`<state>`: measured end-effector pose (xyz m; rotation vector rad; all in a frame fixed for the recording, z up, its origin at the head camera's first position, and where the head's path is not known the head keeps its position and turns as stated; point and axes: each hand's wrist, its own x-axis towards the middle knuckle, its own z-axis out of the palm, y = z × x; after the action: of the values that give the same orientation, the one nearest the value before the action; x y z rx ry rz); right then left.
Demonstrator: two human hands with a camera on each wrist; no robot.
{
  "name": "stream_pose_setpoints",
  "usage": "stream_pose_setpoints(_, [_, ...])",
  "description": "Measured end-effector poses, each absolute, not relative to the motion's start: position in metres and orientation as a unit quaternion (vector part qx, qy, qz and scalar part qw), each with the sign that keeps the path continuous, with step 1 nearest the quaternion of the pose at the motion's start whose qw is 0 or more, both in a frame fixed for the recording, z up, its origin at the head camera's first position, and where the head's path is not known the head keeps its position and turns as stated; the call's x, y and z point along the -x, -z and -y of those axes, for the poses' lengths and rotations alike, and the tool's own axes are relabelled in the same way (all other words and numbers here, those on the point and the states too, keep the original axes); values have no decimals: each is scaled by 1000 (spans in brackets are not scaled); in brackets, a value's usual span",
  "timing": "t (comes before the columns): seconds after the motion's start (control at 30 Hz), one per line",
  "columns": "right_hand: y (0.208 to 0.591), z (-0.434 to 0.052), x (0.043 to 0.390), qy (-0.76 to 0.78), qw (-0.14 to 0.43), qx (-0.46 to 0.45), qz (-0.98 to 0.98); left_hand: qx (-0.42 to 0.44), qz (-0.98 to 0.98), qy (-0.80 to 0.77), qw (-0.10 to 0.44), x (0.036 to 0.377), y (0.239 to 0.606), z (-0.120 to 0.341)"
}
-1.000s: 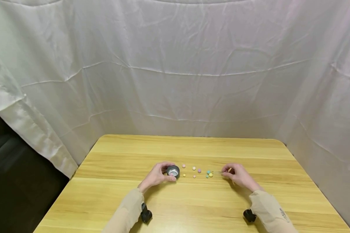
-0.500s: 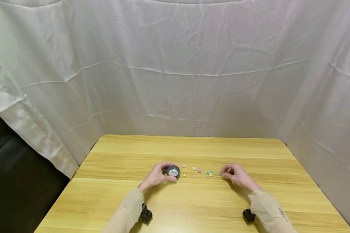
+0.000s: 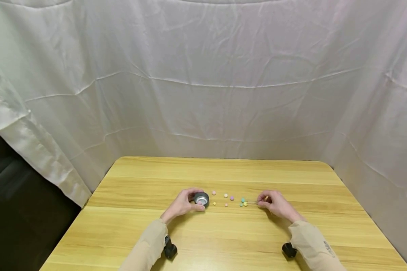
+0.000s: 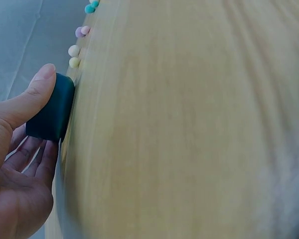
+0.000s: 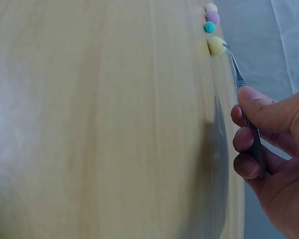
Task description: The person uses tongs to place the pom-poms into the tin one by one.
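My left hand (image 3: 184, 202) grips a small dark round cup (image 3: 206, 205) from its left side, thumb in front and fingers behind. The cup has a silvery inside, and a pink ball (image 3: 199, 202) lies in it. In the right wrist view my right hand (image 5: 274, 129) pinches metal tweezers (image 5: 241, 79) between thumb and fingers. The tweezers' tips are right at a yellow ball (image 5: 217, 46). Beside that ball on the table sit a blue ball (image 3: 243, 200) and a smaller teal ball (image 3: 241, 205).
Between cup and tweezers, several small balls lie on the wooden table (image 3: 203, 241): a purple ball (image 3: 232, 198), a white ball (image 3: 225, 195), pink ones and a small yellow ball (image 3: 214, 203). A pale curtain (image 3: 224, 113) hangs behind the table.
The tweezers have shifted slightly from beside the blue ball to the yellow ball. My left hand and the cup have stayed in place.
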<state>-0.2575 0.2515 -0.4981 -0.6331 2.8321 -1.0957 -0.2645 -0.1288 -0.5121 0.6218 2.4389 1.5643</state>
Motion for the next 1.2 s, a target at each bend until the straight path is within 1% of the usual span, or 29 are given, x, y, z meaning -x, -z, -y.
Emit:
stream_pose_setpoints(0.33, [500, -250, 258, 340, 5, 196, -920, -217, -817, -526, 88, 264, 512, 130])
stream_pose_setpoints(0.9, [494, -250, 257, 387, 29, 162, -907, -214, -821, -521, 89, 264, 512, 129])
stream_pose_setpoints(1.2, [491, -244, 254, 387, 2, 173, -906, -218, -817, -527, 88, 263, 511, 130])
